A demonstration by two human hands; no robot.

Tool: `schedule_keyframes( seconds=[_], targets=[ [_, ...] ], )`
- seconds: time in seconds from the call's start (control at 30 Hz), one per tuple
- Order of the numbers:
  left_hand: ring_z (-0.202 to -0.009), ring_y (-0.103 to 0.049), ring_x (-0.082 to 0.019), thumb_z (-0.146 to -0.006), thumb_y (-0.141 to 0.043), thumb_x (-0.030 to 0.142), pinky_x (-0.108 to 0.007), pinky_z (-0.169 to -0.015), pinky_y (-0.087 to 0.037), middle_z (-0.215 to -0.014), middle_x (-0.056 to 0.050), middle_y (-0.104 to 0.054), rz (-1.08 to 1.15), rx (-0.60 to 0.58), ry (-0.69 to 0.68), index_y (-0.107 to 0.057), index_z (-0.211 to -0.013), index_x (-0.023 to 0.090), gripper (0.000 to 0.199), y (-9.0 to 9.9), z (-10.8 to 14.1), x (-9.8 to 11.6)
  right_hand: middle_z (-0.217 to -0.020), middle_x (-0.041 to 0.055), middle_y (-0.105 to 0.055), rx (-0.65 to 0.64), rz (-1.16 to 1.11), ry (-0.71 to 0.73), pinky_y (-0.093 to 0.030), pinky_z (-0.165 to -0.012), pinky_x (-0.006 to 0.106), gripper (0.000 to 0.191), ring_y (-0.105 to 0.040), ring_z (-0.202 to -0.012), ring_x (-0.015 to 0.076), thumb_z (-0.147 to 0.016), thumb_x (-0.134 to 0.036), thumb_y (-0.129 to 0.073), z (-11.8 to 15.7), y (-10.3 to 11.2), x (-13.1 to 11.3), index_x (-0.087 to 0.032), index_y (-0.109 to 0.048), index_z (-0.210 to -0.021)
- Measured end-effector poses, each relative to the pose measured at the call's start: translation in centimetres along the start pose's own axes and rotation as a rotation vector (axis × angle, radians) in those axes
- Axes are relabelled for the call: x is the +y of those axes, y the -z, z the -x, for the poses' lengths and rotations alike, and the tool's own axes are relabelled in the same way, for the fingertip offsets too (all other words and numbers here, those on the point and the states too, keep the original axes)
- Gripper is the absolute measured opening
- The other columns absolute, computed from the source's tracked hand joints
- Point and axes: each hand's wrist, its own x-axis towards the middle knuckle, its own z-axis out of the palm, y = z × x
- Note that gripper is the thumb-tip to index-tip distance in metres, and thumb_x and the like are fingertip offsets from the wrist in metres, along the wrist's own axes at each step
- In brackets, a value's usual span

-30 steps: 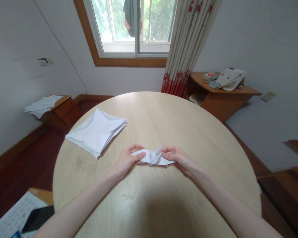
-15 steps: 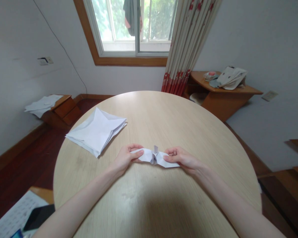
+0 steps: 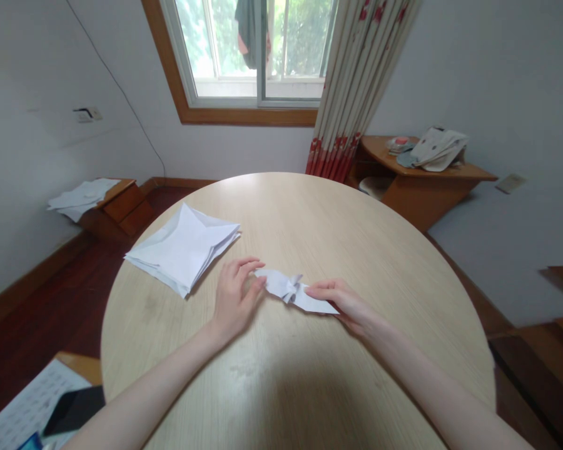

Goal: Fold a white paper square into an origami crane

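Observation:
A small folded white paper, with a gathered, twisted middle and a flap sticking up, is held over the round table near its centre. My right hand pinches its right part between thumb and fingers. At the left end of the folded paper is my left hand, its fingers apart and curved, thumb close to the paper's edge; whether the thumb touches it is hard to tell. A stack of white paper sheets lies on the table, up and left of my left hand.
The round wooden table fills the middle. Beyond it are a window and a curtain. A side desk with a bag stands at right. A dark phone lies on papers at lower left.
My left hand has loosened its hold on the folded paper and spread its fingers, shifting slightly left and up. The paper has tilted, its left end higher. My right hand still grips it.

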Motion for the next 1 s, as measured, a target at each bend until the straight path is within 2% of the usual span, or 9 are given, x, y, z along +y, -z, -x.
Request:
schedule_keyframes(
  seconds=[0.07,0.17,0.27,0.37,0.57,0.73,0.87,0.93,1.0],
  targets=[
    [-0.101,-0.052,-0.024,-0.09,-0.054,0.032,-0.038,-0.092,-0.036,-0.111,-0.008,-0.062,-0.167,0.056,-0.189,-0.064,-0.105,0.022,0.02,0.0,0.5,0.2,-0.052,0.0011,-0.062,0.01,0.022,0.032,-0.026,-0.045,0.023,0.027,-0.046,-0.046,0.0086,-0.062,-0.04,-0.076,0.1,-0.3,0.1,-0.013,-0.07,-0.058],
    [-0.103,-0.05,-0.025,-0.09,-0.056,0.037,-0.038,-0.091,-0.033,-0.114,-0.01,-0.059,-0.307,0.12,-0.371,-0.06,-0.113,0.023,0.027,-0.1,1.1,0.2,-0.054,0.003,-0.064,0.011,0.049,0.048,-0.03,-0.046,0.023,0.028,-0.049,-0.048,0.0101,-0.065,-0.041,-0.072,0.3,-0.6,0.2,-0.014,-0.072,-0.06],
    [-0.106,-0.048,-0.026,-0.089,-0.058,0.038,-0.038,-0.092,-0.031,-0.116,-0.01,-0.056,-0.315,0.133,-0.465,-0.057,-0.119,0.025,0.033,0.0,1.3,0.3,-0.056,0.005,-0.067,0.004,0.071,0.056,-0.035,-0.047,0.022,0.027,-0.052,-0.049,0.011,-0.066,-0.039,-0.069,0.4,-0.8,0.1,-0.013,-0.072,-0.061],
    [-0.105,-0.048,-0.026,-0.088,-0.06,0.035,-0.038,-0.092,-0.03,-0.116,-0.01,-0.057,-0.266,0.061,-0.495,-0.059,-0.116,0.024,0.031,0.1,1.2,0.4,-0.058,0.0071,-0.069,0.008,0.072,0.048,-0.038,-0.048,0.022,0.028,-0.055,-0.05,0.0116,-0.066,-0.04,-0.069,0.4,-0.9,0.1,-0.012,-0.073,-0.063],
    [-0.101,-0.051,-0.023,-0.092,-0.055,0.026,-0.036,-0.087,-0.032,-0.112,-0.01,-0.062,-0.237,-0.052,-0.489,-0.064,-0.099,0.02,0.014,-0.5,1.1,0.3,-0.06,0.01,-0.071,-0.025,0.07,0.036,-0.041,-0.05,0.023,0.034,-0.059,-0.052,0.0134,-0.067,-0.044,-0.067,0.6,-0.9,0.2,-0.01,-0.073,-0.068],
    [-0.093,-0.054,-0.019,-0.092,-0.053,0.02,-0.035,-0.085,-0.035,-0.099,-0.006,-0.065,-0.085,-0.108,-0.294,-0.065,-0.089,0.019,0.013,-0.8,1.0,0.0,-0.052,0.0046,-0.062,-0.103,0.183,0.028,-0.032,-0.044,0.024,0.04,-0.051,-0.044,0.0115,-0.072,-0.052,-0.062,0.5,-0.6,0.4,-0.014,-0.066,-0.062],
    [-0.092,-0.053,-0.02,-0.091,-0.055,0.023,-0.035,-0.085,-0.039,-0.096,-0.005,-0.064,0.023,-0.156,-0.147,-0.066,-0.084,0.019,0.013,-0.8,0.7,-0.1,-0.053,-0.0044,-0.046,0.025,0.38,0.272,-0.028,-0.049,0.025,0.038,-0.039,-0.05,0.0094,-0.068,-0.05,-0.07,0.5,-0.3,0.3,-0.02,-0.051,-0.057],
    [-0.093,-0.054,-0.02,-0.09,-0.056,0.024,-0.035,-0.086,-0.04,-0.096,-0.005,-0.063,0.068,-0.187,-0.104,-0.066,-0.083,0.019,0.013,-0.8,0.6,0.0,-0.062,-0.0054,-0.044,0.077,0.394,0.383,-0.03,-0.054,0.025,0.034,-0.039,-0.057,0.0106,-0.065,-0.045,-0.074,0.7,-0.4,0.1,-0.02,-0.052,-0.071],
    [-0.093,-0.055,-0.02,-0.09,-0.056,0.025,-0.034,-0.086,-0.042,-0.094,-0.005,-0.063,0.124,-0.211,-0.077,-0.066,-0.081,0.019,0.014,-0.9,0.6,0.1,-0.072,-0.0042,-0.045,0.038,0.388,0.434,-0.032,-0.057,0.025,0.036,-0.041,-0.063,0.012,-0.068,-0.043,-0.073,1.0,-0.6,0.0,-0.021,-0.054,-0.089]
  ],
)
